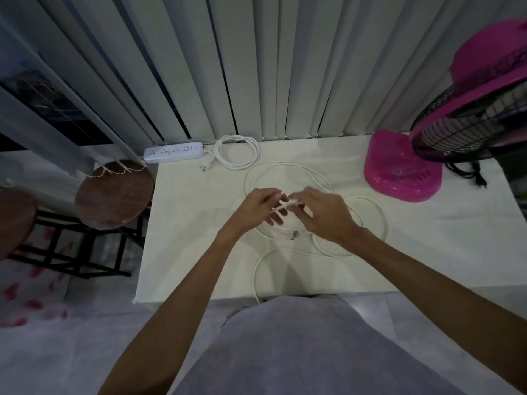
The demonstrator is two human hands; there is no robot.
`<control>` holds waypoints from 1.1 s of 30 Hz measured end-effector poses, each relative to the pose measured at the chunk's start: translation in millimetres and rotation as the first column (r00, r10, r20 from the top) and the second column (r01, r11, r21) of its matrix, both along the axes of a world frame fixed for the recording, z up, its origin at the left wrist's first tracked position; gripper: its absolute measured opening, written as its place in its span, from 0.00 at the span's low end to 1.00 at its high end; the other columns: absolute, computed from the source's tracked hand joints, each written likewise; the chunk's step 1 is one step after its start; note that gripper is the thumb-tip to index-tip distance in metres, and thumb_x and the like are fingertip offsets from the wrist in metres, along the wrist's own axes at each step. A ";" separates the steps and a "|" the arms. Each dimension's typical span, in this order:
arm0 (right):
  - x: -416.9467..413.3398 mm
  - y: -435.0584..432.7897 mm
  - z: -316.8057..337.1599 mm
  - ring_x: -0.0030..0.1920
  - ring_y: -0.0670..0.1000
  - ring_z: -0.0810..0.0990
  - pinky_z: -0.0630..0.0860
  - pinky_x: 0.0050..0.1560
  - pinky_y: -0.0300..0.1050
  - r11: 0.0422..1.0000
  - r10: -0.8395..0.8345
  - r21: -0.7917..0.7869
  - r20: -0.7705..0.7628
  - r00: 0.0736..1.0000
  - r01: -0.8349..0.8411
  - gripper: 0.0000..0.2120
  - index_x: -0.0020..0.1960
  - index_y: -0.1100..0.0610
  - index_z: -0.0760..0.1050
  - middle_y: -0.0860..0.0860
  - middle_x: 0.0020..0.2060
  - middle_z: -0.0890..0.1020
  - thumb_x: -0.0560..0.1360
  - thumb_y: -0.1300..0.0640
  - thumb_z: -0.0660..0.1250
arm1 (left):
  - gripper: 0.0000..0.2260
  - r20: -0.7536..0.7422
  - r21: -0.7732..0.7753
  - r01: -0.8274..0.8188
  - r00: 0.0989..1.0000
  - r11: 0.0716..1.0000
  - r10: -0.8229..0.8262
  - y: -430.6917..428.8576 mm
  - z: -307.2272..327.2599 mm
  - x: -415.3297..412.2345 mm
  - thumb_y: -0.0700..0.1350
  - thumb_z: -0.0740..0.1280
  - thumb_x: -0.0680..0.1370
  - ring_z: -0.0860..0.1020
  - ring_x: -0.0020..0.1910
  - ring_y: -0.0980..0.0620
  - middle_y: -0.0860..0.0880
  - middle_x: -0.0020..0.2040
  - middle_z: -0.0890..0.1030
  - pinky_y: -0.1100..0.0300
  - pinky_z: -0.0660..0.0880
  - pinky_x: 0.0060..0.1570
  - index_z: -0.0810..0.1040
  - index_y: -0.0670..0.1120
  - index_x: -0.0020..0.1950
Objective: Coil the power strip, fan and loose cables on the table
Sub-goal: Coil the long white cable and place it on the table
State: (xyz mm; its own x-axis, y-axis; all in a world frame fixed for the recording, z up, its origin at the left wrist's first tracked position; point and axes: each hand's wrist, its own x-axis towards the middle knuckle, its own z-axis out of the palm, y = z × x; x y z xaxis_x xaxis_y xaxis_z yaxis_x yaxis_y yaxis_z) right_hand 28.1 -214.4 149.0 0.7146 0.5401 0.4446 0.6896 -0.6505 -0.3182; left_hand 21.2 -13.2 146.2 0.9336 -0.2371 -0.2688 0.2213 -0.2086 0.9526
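A loose white cable [285,166] lies in wide loops across the middle of the white table [199,252], and one end runs off the near edge. Its metal plug [293,234] rests on the cloth below my hands. My left hand [261,206] and my right hand [325,213] meet above the loops, both pinching the same stretch of this cable. A white power strip [173,151] sits at the far left corner with its cord [236,152] wound in a neat coil beside it. A pink fan [467,109] stands at the far right, its black cord [467,172] bunched behind the base.
Grey vertical blinds [256,67] hang right behind the table. Two round brown stools [114,195] stand on the floor to the left. My grey-clad lap [299,352] presses against the near table edge.
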 end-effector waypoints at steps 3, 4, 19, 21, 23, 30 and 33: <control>20.5 -1.6 14.0 0.43 0.45 0.82 0.75 0.38 0.41 0.975 -0.190 0.085 -0.179 0.965 0.208 0.22 0.56 0.53 0.77 0.46 0.46 0.82 0.71 0.39 0.71 | 0.13 -0.158 -0.093 -0.018 0.988 0.996 0.003 0.2 10.4 6.5 0.45 0.59 0.83 0.62 0.20 0.55 0.51 0.27 0.70 0.68 0.56 0.22 0.81 0.46 0.46; 27.2 -3.3 17.3 0.45 0.44 0.80 0.75 0.41 0.40 0.963 -0.198 0.117 -0.303 0.932 0.242 0.24 0.59 0.52 0.76 0.46 0.50 0.80 0.71 0.38 0.72 | 0.13 -0.232 -0.180 -0.040 0.973 0.983 -0.003 2.3 12.6 9.4 0.43 0.58 0.82 0.58 0.20 0.56 0.52 0.26 0.66 0.68 0.52 0.23 0.81 0.45 0.45; 60.5 -11.4 23.3 0.25 0.47 0.62 0.60 0.28 0.41 0.793 0.266 0.437 -0.875 0.404 0.424 0.15 0.51 0.53 0.85 0.47 0.27 0.69 0.79 0.44 0.64 | 0.08 -0.417 -0.534 -0.170 0.905 0.828 -0.084 21.3 23.1 16.4 0.46 0.60 0.80 0.62 0.26 0.53 0.50 0.32 0.69 0.60 0.65 0.29 0.77 0.45 0.47; 61.5 -11.2 26.8 0.24 0.48 0.66 0.64 0.26 0.40 0.828 0.221 0.406 -0.870 0.440 0.386 0.14 0.52 0.52 0.85 0.49 0.26 0.72 0.79 0.45 0.65 | 0.10 -0.413 -0.419 -0.155 0.910 0.895 -0.036 21.2 25.7 21.0 0.45 0.59 0.78 0.63 0.26 0.51 0.49 0.32 0.70 0.59 0.68 0.29 0.78 0.44 0.46; 60.6 -8.4 29.5 0.23 0.48 0.69 0.66 0.26 0.40 0.861 0.180 0.373 -0.860 0.478 0.346 0.12 0.52 0.52 0.83 0.50 0.25 0.76 0.80 0.46 0.65 | 0.11 -0.391 -0.303 -0.147 0.920 0.942 0.018 20.6 27.5 25.7 0.44 0.58 0.77 0.63 0.25 0.50 0.48 0.32 0.70 0.59 0.67 0.28 0.79 0.43 0.45; 48.9 -0.2 24.9 0.26 0.57 0.83 0.71 0.26 0.43 0.920 0.076 0.270 -0.835 0.545 0.285 0.11 0.48 0.48 0.76 0.50 0.37 0.87 0.79 0.41 0.62 | 0.12 -0.388 -0.165 -0.094 0.921 0.982 0.023 13.1 33.0 23.2 0.47 0.59 0.75 0.56 0.23 0.53 0.51 0.28 0.62 0.65 0.58 0.23 0.82 0.47 0.43; 48.1 4.1 15.3 0.27 0.55 0.83 0.72 0.24 0.42 0.913 0.038 0.270 -0.802 0.597 0.305 0.11 0.46 0.45 0.76 0.47 0.37 0.87 0.76 0.38 0.63 | 0.11 -0.416 -0.206 -0.138 0.909 0.969 0.042 13.6 34.0 18.9 0.47 0.59 0.79 0.53 0.23 0.56 0.53 0.28 0.59 0.67 0.52 0.22 0.79 0.45 0.43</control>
State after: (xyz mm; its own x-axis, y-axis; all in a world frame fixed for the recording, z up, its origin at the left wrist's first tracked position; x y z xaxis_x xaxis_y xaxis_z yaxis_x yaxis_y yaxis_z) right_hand 76.2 -210.3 164.3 0.9212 0.3397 -0.1900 -0.0234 -0.4390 -0.8982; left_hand 40.1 0.4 180.2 0.7751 -0.2566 -0.5774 0.6054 0.0401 0.7949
